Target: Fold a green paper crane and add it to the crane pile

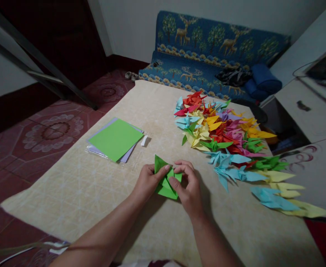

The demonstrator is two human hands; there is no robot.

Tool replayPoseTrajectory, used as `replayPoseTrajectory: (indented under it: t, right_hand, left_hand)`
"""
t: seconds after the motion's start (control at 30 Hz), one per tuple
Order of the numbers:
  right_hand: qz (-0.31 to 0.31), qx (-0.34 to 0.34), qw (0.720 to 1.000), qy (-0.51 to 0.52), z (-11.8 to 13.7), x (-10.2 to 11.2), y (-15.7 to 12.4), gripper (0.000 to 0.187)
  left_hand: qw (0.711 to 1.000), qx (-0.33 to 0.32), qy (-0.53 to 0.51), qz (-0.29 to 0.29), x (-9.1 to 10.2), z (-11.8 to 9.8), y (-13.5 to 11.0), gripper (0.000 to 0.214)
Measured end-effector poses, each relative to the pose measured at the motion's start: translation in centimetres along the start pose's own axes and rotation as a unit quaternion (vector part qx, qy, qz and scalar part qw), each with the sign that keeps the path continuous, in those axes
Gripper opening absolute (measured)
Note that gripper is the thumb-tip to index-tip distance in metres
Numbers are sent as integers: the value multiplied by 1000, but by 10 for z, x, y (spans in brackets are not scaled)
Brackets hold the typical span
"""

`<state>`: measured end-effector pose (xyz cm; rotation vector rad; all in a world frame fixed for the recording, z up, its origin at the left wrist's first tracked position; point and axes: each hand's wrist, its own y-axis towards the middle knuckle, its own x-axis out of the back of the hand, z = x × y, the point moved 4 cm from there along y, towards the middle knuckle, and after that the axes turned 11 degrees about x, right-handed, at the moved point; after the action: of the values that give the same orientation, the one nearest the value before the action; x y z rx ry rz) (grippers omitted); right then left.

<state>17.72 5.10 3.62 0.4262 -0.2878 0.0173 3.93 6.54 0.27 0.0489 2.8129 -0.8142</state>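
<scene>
Paper of bright green (pixel 165 192), matte and thin, creased into a small flat shape with pointed corners and overlapping flaps, is held just below the centre of the frame, over the table. The bare left hand (pixel 149 181) pinches its left side, thumb laid flat across the upper face; its other fingers are largely hidden, so how they press underneath cannot be told. The bare right hand (pixel 190 187) grips the right side, thumb bent onto the folds and fingers curled around the upper right edge. Beneath spreads a cream tablecloth (pixel 68 193) printed with fine pale straight lines. Left of centre lies a stack of smooth square paper sheets (pixel 115 139), green on top, with lavender edges showing askew below and shiny clear plastic (pixel 97 152) at its lower left border; just beside its right corner sits a small white folded scrap (pixel 144 140). Across the right half of the cloth, a crowd of folded paper cranes (pixel 214 144) with sharp, pointed wings overlaps in red, orange, yellow, pink, purple, green and light blue, trailing toward the lower right. At upper centre to upper right stands a long seat with a blue deer-and-tree patterned cover (pixel 190 61), with a rounded blue cushion (pixel 267 79) at its right end. Reddish floor tiles (pixel 54 129) with pale rosettes fill the left.
</scene>
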Motion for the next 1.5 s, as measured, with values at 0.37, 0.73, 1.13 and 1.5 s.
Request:
replayPoseTrajectory:
  t: [0.37,0.73,1.13,1.5]
  right_hand:
    - [-69,29,994,-79,-8,-10,-9,21]
    - [-144,-135,974,115,-21,-2,-9,15]
    - [-78,-167,977,108,-17,-4,-7,28]
    - [-81,-135,983,100,-25,-2,-7,24]
  left_hand:
    - [981,-49,-184,-20,-3,3,-1,40]
    - [975,-10,-221,30,-5,0,0,41]
    - [992,-57,-109,-32,-7,3,-3,36]
    - [990,-24,-136,20,-12,1,-5,38]
